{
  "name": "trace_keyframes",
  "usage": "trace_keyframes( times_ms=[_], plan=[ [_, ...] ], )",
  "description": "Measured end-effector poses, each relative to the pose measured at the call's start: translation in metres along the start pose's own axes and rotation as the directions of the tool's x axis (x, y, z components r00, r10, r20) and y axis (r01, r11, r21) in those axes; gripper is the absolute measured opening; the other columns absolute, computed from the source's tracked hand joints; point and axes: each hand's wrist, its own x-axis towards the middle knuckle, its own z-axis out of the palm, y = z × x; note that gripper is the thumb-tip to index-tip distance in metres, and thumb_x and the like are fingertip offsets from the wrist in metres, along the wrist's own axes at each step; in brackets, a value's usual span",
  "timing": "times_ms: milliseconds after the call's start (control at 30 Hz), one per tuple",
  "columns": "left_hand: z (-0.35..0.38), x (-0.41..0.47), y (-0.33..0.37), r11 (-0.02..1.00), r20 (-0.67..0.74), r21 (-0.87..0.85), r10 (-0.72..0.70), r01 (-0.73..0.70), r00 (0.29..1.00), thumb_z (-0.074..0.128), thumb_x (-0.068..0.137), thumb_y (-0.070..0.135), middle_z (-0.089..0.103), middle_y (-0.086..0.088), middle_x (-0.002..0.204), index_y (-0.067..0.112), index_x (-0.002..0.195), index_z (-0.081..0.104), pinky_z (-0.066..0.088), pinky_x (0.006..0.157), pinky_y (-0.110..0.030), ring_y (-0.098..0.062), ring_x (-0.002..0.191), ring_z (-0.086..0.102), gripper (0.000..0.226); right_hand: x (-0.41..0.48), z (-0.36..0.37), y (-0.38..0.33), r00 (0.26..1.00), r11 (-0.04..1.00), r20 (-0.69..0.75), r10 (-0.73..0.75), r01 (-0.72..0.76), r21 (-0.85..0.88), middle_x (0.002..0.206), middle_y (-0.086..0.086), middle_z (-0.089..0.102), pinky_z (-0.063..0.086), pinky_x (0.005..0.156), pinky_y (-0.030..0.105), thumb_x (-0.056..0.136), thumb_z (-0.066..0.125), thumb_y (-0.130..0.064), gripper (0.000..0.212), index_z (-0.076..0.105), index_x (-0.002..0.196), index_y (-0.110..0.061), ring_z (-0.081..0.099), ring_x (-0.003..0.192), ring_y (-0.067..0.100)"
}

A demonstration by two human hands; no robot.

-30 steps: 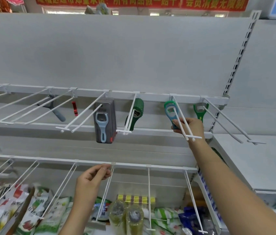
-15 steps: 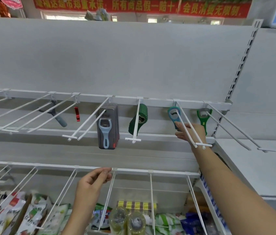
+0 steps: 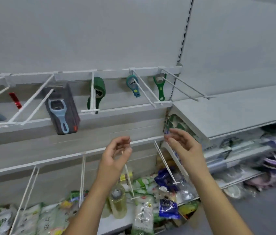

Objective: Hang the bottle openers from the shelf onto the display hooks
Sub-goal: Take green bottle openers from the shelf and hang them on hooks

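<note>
Both hands are raised in front of the lower rail [image 3: 69,156], well apart from each other and below the hung stock. The left hand [image 3: 117,155] has loosely curled fingers and holds nothing. The right hand [image 3: 183,146] is likewise relaxed and empty, with the palm turned inward. Motion blur makes it uncertain whether the left fingertips touch the rail.

On the upper rail [image 3: 76,75], the display hooks [image 3: 145,89] carry the following items (listed right to left):

- the green bottle opener [image 3: 160,86], hung at the back of the end hook, beside the upright;
- the teal bottle opener [image 3: 132,85], at the back of the next hook;
- the dark green openers [image 3: 98,92];
- the carded blue openers [image 3: 61,107], stacked and tilted.

Packaged goods [image 3: 144,212] lie on the bottom shelf.
</note>
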Motion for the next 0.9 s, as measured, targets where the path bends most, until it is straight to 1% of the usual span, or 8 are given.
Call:
trace_keyframes(
  times_ms=[67,200,367,500,600,733,800,900],
  plan=[
    [0.031,0.002,0.004,1.0,0.076,-0.004,0.026,-0.026,0.997,0.067,0.087,0.03,0.069,0.011,0.121,0.029,0.121,0.065,0.047,0.108,-0.039,-0.011,0.119,0.062,0.034,-0.017,-0.025,-0.001,0.998,1.0,-0.056,-0.004,0.005,0.009,0.109,-0.001,0.074,0.054,0.09,0.021,0.092,0.066,-0.01,0.029,0.067,0.12,-0.02,0.069,0.106,0.011],
    [0.104,-0.002,0.017,0.998,0.209,-0.027,0.066,-0.062,0.976,0.069,0.088,0.027,0.068,0.012,0.124,0.034,0.123,0.063,0.046,0.11,-0.043,-0.011,0.122,0.061,0.036,-0.044,-0.086,-0.007,0.988,0.999,-0.15,-0.043,0.04,-0.019,0.107,-0.003,0.075,0.054,0.089,0.019,0.093,0.066,-0.009,0.027,0.069,0.117,-0.021,0.069,0.105,0.012],
    [0.213,-0.018,0.035,0.992,0.355,-0.055,0.128,-0.117,0.926,0.071,0.085,0.026,0.068,0.012,0.123,0.027,0.127,0.061,0.048,0.108,-0.037,-0.009,0.12,0.062,0.043,-0.075,-0.184,-0.007,0.964,0.998,-0.26,-0.061,0.052,-0.044,0.113,-0.006,0.073,0.053,0.094,0.026,0.091,0.068,-0.02,0.03,0.067,0.12,-0.027,0.067,0.111,0.011],
    [0.309,-0.035,0.043,0.986,0.414,-0.088,0.163,-0.138,0.896,0.071,0.085,0.029,0.069,0.011,0.12,0.026,0.126,0.062,0.048,0.108,-0.034,-0.01,0.119,0.063,0.042,-0.099,-0.279,-0.003,0.927,0.998,-0.37,-0.061,0.055,-0.027,0.112,-0.004,0.073,0.055,0.095,0.027,0.092,0.068,-0.014,0.03,0.067,0.119,-0.027,0.067,0.11,0.013],
    [0.395,-0.054,0.052,0.983,0.489,-0.108,0.183,-0.149,0.853,0.069,0.084,0.036,0.069,0.009,0.121,0.027,0.126,0.063,0.049,0.104,-0.031,-0.011,0.119,0.063,0.043,-0.117,-0.355,0.003,0.902,0.998,-0.427,-0.059,0.051,-0.03,0.114,-0.002,0.073,0.054,0.095,0.03,0.093,0.068,-0.013,0.03,0.066,0.122,-0.024,0.067,0.111,0.015],
    [0.491,-0.074,0.069,0.972,0.541,-0.164,0.233,-0.17,0.808,0.063,0.089,0.021,0.069,0.003,0.119,0.02,0.125,0.063,0.049,0.096,-0.019,-0.011,0.116,0.064,0.036,-0.129,-0.441,0.001,0.854,0.996,-0.513,-0.088,0.076,-0.046,0.112,0.0,0.073,0.053,0.091,0.027,0.091,0.068,-0.019,0.03,0.067,0.12,-0.024,0.067,0.11,0.017],
    [0.528,-0.08,0.076,0.968,0.573,-0.183,0.246,-0.171,0.782,0.063,0.092,0.015,0.069,0.004,0.119,0.021,0.126,0.062,0.049,0.092,-0.015,-0.01,0.115,0.063,0.035,-0.135,-0.478,0.0,0.824,0.995,-0.557,-0.102,0.085,-0.056,0.111,0.001,0.073,0.054,0.091,0.027,0.088,0.068,-0.02,0.03,0.067,0.118,-0.025,0.068,0.109,0.018],
    [0.577,-0.08,0.078,0.964,0.603,-0.19,0.264,-0.185,0.753,0.062,0.091,0.015,0.069,0.008,0.119,0.024,0.126,0.062,0.05,0.098,-0.019,-0.01,0.117,0.063,0.036,-0.137,-0.525,0.007,0.785,0.994,-0.612,-0.101,0.097,-0.04,0.109,0.003,0.073,0.055,0.087,0.025,0.09,0.068,-0.014,0.029,0.066,0.118,-0.021,0.068,0.106,0.017]
  ],
)
